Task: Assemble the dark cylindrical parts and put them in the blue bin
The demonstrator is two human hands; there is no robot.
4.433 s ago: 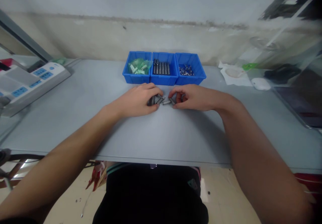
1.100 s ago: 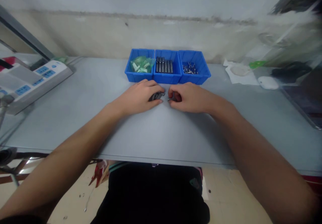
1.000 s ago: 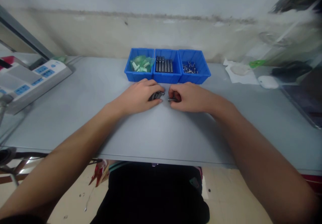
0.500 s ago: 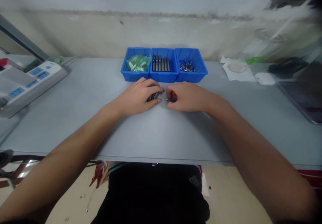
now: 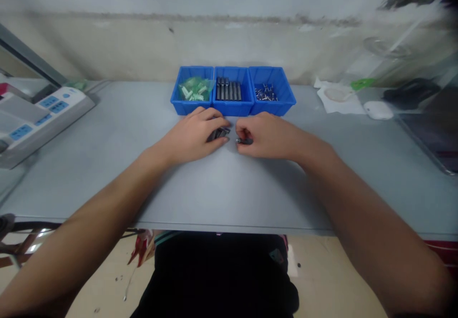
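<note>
My left hand (image 5: 195,136) is closed around a dark, ridged metal piece (image 5: 219,134), gripped between thumb and fingers above the grey tabletop. My right hand (image 5: 266,136) pinches a small dark rod-like piece (image 5: 245,141) with a shiny tip that points left. A narrow gap separates the two hands and their pieces. Just behind them stand three blue bins in a row. The left bin (image 5: 175,99) holds a green bag with white-green parts, the middle bin (image 5: 229,109) dark elongated metal pieces (image 5: 229,91), the right bin (image 5: 286,99) small shiny metal parts (image 5: 266,93).
On the left lies a white power strip (image 5: 50,110) with blue sockets. White paper (image 5: 339,99), a white rounded object (image 5: 378,110) and a dark flat device (image 5: 432,137) are at the right. The table's front edge (image 5: 229,227) runs close to my body.
The ridged piece in my left hand has turned slightly, and my fingers have shifted a little on it. The rod-like piece in my right hand shows its shiny tip more clearly.
</note>
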